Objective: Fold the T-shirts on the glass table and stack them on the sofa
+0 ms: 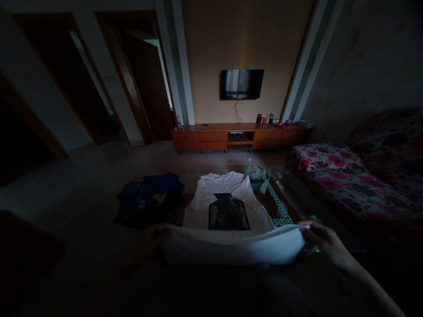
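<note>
And here your left hand (150,240) and right hand (322,237) pinch the hem corners of the white shirt (228,211), its upper part spread over the desk (279,206), so hold that lifted edge level, pulling evenly outward against wrinkles.

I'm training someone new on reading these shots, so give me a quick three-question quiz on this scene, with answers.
1. True or false: the right hand grips a near corner of the white shirt.
2. Which lies left of the shirt? A) a saucepan B) blue clothing C) the floral sofa
3. Fill in: the television hangs above a long wooden ____.

Key: 1 true; 2 B; 3 cabinet.
</note>
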Tool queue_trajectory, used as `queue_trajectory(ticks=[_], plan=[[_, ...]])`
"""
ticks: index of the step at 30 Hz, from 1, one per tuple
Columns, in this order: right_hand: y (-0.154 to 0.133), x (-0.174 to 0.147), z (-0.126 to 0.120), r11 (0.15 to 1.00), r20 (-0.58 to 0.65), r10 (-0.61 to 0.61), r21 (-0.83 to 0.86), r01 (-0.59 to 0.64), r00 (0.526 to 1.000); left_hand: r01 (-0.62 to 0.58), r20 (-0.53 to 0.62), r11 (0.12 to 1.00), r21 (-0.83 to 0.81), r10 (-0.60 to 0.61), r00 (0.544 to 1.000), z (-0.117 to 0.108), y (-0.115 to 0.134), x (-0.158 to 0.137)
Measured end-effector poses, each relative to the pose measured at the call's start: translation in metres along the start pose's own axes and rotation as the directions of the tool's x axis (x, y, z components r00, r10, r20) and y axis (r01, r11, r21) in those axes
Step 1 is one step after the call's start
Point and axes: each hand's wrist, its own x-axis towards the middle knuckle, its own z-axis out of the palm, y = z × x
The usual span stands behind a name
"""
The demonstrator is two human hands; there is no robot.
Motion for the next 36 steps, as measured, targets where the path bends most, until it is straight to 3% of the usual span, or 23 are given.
queue_trajectory(ticks=[4, 10, 15, 20, 23, 26, 30, 34, 36], plan=[[0.018, 0.051, 0.019, 0.997, -0.052, -0.073, -0.032, 0.072, 0.996, 0.091, 0.084, 0.983, -0.158, -0.078, 0.993, 0.024, 0.002, 0.041], [0.051, 0.123, 0.053, 0.977, -0.067, -0.130, -0.180, 0.116, 0.989, 0.174, 0.022, 0.951, -0.257, -0.175, 0.984, 0.075, -0.015, 0.106], [0.076, 0.171, 0.077, 0.946, -0.097, -0.068, -0.321, 0.034, 0.993, 0.170, -0.004, 0.958, -0.233, -0.176, 0.984, 0.110, -0.052, 0.146], [0.093, 0.200, 0.093, 0.877, -0.108, 0.012, -0.476, -0.062, 0.994, 0.204, -0.059, 0.977, -0.057, -0.207, 0.976, 0.138, -0.080, 0.171], [0.102, 0.207, 0.101, 0.850, -0.132, 0.054, -0.514, -0.115, 0.990, 0.213, -0.077, 0.967, 0.140, -0.204, 0.976, 0.152, -0.093, 0.174], [0.103, 0.206, 0.110, 0.804, -0.157, 0.083, -0.574, -0.159, 0.984, 0.137, -0.081, 0.938, 0.319, -0.117, 0.990, 0.159, -0.100, 0.171], [0.091, 0.184, 0.133, 0.608, -0.261, -0.067, -0.776, -0.167, 0.963, 0.001, -0.156, 0.876, 0.482, 0.085, 0.984, 0.158, -0.087, 0.159], [0.093, 0.142, 0.164, 0.475, -0.088, -0.127, -0.880, -0.018, 0.988, -0.249, 0.049, 0.774, 0.582, 0.272, 0.961, 0.167, -0.064, 0.132], [0.102, 0.124, 0.175, 0.437, -0.025, -0.110, -0.899, 0.025, 0.994, -0.326, 0.155, 0.736, 0.593, 0.293, 0.944, 0.176, -0.061, 0.117]])
